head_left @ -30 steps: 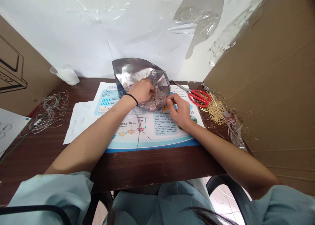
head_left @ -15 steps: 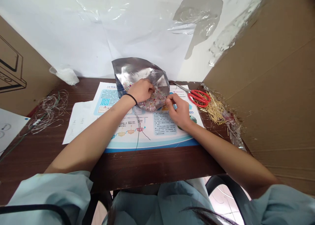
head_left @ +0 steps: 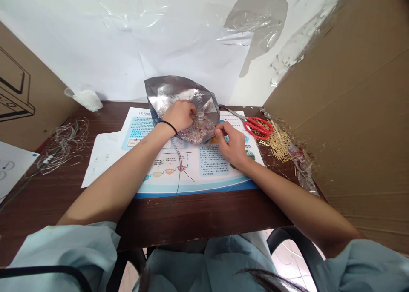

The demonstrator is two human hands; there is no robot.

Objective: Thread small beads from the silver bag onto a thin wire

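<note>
A silvery foil bag lies open on a printed sheet, with many small pink and clear beads inside. My left hand, a black band round its wrist, reaches into the bag over the beads; its fingers are curled, and what they hold, if anything, is hidden. At the bag's right edge is my right hand, thumb and forefinger pinched together; whatever is between them is too small to make out. Dark cords trail over the sheet below the bag.
Red-handled scissors lie right of the bag, beside a heap of gold-coloured sticks. Tangled clear cord lies on the left of the dark table. Cardboard panels stand at both sides.
My left hand has shifted slightly left and up within the bag, showing a little more of the beads. My right hand has hardly moved.
</note>
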